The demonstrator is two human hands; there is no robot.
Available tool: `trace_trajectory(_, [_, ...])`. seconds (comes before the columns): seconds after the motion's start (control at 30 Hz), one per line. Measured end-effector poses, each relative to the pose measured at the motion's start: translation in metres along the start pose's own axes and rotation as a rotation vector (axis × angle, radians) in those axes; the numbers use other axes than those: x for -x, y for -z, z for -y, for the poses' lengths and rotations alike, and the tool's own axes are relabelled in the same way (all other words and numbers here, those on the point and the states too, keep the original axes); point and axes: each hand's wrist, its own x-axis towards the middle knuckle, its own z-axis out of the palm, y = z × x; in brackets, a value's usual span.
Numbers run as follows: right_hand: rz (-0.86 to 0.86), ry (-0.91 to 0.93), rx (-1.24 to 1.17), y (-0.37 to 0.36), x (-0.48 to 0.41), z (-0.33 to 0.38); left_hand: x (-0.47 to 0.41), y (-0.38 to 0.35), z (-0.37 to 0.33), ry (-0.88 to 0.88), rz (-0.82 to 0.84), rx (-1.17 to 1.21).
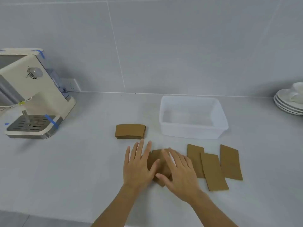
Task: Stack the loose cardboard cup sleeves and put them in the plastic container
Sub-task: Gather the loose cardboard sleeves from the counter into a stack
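Observation:
A neat stack of brown cardboard sleeves [130,131] lies on the counter, left of the clear plastic container [219,115], whose inside looks bare. Three loose sleeves [213,171] lie flat in front of the container, partly overlapping. Between my hands sit a few more sleeves [159,159], mostly covered. My left hand [139,166] lies flat with fingers spread, its thumb on those sleeves. My right hand [179,169] lies flat over their right side, fingers spread.
A cream coffee machine [31,95] stands at the left against the wall. Stacked white saucers with a cup [290,100] sit at the far right. The counter's front edge [49,217] runs along the bottom left.

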Motion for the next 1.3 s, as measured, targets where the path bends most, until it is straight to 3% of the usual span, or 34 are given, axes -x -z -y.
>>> trace_trajectory(0.33, [0.129,0.035,0.041,-0.026,0.012,0.002,0.014,-0.015,0.015,0.046,0.118,-0.044])
trace_trajectory(0.83, [0.223,0.028,0.051,-0.02,0.008,0.009,0.016,-0.016,0.012,0.059,0.158,-0.001])
trace_trajectory(1.03, [0.357,0.062,0.096,0.005,-0.012,0.017,0.001,0.008,0.016,0.031,0.31,0.025])
trace_trajectory(1.17, [0.389,0.005,-0.012,0.029,-0.029,0.021,-0.012,0.036,0.018,0.118,0.247,0.283])
trace_trajectory(1.3, [0.287,-0.076,-0.12,0.047,-0.038,0.027,-0.017,0.06,0.018,0.359,0.141,0.979])
